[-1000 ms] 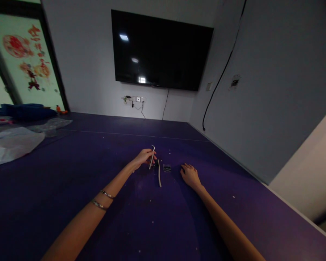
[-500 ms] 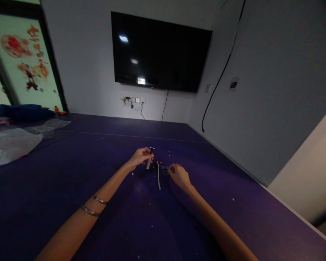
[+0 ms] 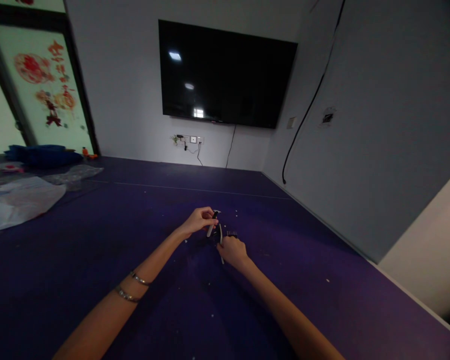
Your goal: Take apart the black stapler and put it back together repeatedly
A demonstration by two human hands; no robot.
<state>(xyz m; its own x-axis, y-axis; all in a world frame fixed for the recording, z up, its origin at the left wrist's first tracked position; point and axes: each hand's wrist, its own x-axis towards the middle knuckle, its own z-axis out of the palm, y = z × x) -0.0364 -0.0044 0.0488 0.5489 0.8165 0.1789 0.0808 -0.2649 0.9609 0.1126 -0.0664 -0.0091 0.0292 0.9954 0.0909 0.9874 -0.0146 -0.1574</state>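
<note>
My left hand (image 3: 200, 221) is closed around a razor (image 3: 210, 230), a slim pale handle with a dark neck and a thin crosswise head at the top. Just right of it, my right hand (image 3: 233, 251) has its fingers closed over the middle of a slim, pale, curved stick (image 3: 221, 230). The stick's upper end and its lower tip show on either side of the fingers. Right behind my right hand lies a small dark, partly clear piece (image 3: 232, 233), its lower part covered by the hand. Something dark and small sits between both hands, too blurred to name.
Small white scraps dot the purple surface (image 3: 153, 300). Clear plastic and a white sheet (image 3: 26, 200) lie at the left, with a dark blue cloth bundle (image 3: 45, 156) behind. A television (image 3: 225, 75) hangs on the far wall; a black cable (image 3: 303, 117) hangs at the right.
My right hand has moved left from the small dark piece onto the pale curved stick. My left hand keeps hold of the razor, and the view has shifted slightly.
</note>
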